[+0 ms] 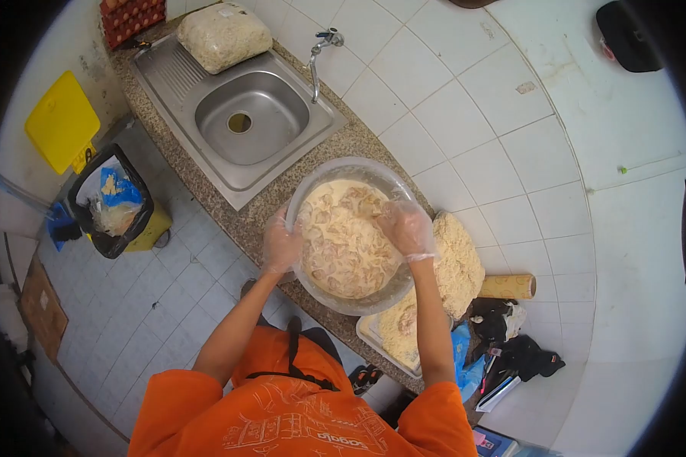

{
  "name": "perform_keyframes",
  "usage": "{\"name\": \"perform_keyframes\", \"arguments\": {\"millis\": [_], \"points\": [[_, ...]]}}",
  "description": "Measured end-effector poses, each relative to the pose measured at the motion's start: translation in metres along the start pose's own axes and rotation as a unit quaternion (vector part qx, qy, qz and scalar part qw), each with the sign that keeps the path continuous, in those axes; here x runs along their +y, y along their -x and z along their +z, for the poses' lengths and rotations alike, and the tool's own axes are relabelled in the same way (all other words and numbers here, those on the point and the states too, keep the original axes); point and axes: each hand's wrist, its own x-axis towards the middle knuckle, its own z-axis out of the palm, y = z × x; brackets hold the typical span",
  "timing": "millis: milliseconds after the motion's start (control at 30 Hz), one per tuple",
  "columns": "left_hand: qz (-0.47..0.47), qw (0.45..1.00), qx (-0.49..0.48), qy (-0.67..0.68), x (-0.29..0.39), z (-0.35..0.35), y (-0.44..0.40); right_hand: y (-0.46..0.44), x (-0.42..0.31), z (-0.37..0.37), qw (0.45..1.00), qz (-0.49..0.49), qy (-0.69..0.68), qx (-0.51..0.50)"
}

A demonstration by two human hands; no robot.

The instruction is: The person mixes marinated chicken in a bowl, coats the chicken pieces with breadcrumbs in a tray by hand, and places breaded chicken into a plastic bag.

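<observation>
A large translucent plastic bowl (358, 306) stands on the counter, holding pieces that look like raw meat in a pale, creamy batter (343, 244). My left hand (283, 242), in a clear plastic glove, is closed on the bowl's left rim. Inside the right part of the bowl is my gloved right hand (408, 230), its fingers curled down at the batter. What those fingers hold, if anything, is hidden. Beside the bowl, under my right forearm, lies a heap of pale crumbly coating (451, 263) with a tray (392, 352) at its near end.
A steel sink (251, 114) with a tap (316, 65) lies beyond the bowl, and a full plastic bag (225, 36) sits on its drainboard. Right of the coating are a wrap roll (508, 286), a blue bag (465, 362) and dark cloths (526, 356). An open bin (149, 228) stands left.
</observation>
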Motion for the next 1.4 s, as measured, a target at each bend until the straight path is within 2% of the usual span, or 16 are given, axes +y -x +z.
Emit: {"name": "perform_keyframes", "arguments": {"millis": [67, 133, 233, 267, 367, 433, 533, 633, 833, 933, 1033, 1133, 1200, 1267, 1367, 1400], "points": [[-0.005, 1.000, -0.005, 0.023, 0.001, -0.001, 0.000, 0.011, -0.009, 0.014, 1.000, 0.008, 0.013, -0.020], [-0.018, 0.997, -0.019, 0.076, -0.002, 0.001, -0.002, 0.027, -0.010, 0.066, 0.996, -0.016, 0.054, -0.064], [0.017, 0.999, -0.004, 0.047, -0.007, 0.003, -0.002, 0.052, -0.005, 0.137, 0.994, -0.106, 0.033, 0.001], [0.006, 1.000, -0.002, 0.025, -0.008, 0.003, -0.005, 0.048, -0.002, 0.142, 0.998, -0.054, 0.034, -0.011], [-0.027, 1.000, 0.001, -0.012, -0.012, 0.004, 0.003, 0.030, -0.011, 0.107, 0.999, 0.043, 0.001, -0.020], [-0.022, 1.000, -0.004, 0.006, -0.008, 0.004, 0.001, 0.016, 0.001, 0.056, 0.997, 0.034, -0.061, 0.038], [-0.042, 0.999, -0.009, 0.028, 0.006, 0.002, 0.007, 0.008, 0.017, -0.001, 0.994, 0.058, -0.089, 0.033], [-0.025, 0.998, 0.030, -0.055, -0.016, 0.011, 0.004, 0.030, 0.028, -0.047, 0.969, 0.123, -0.210, 0.049], [-0.035, 0.999, 0.026, 0.000, -0.005, 0.014, 0.015, 0.112, 0.065, -0.116, 0.952, 0.170, -0.245, 0.067], [-0.012, 0.999, 0.026, -0.025, -0.017, 0.015, 0.008, 0.150, 0.076, -0.131, 0.954, 0.232, -0.190, 0.028], [-0.008, 0.994, 0.042, -0.100, -0.007, 0.018, 0.014, 0.183, 0.083, -0.127, 0.983, 0.184, -0.015, 0.027], [-0.001, 0.990, 0.047, -0.134, -0.010, 0.017, 0.013, 0.226, 0.073, -0.100, 0.976, 0.215, -0.008, 0.038], [-0.006, 0.992, 0.044, -0.115, -0.014, 0.017, 0.012, 0.268, 0.085, -0.042, 0.969, 0.153, 0.143, -0.128], [-0.008, 0.992, 0.052, -0.115, -0.005, 0.018, 0.014, 0.312, 0.078, -0.022, 0.958, 0.179, 0.019, -0.225], [-0.011, 0.993, 0.049, -0.111, -0.002, 0.018, 0.016, 0.327, 0.078, -0.022, 0.942, 0.215, -0.033, -0.256], [-0.013, 0.993, 0.047, -0.108, -0.002, 0.018, 0.016, 0.321, 0.078, -0.026, 0.947, 0.220, -0.042, -0.229]]}}
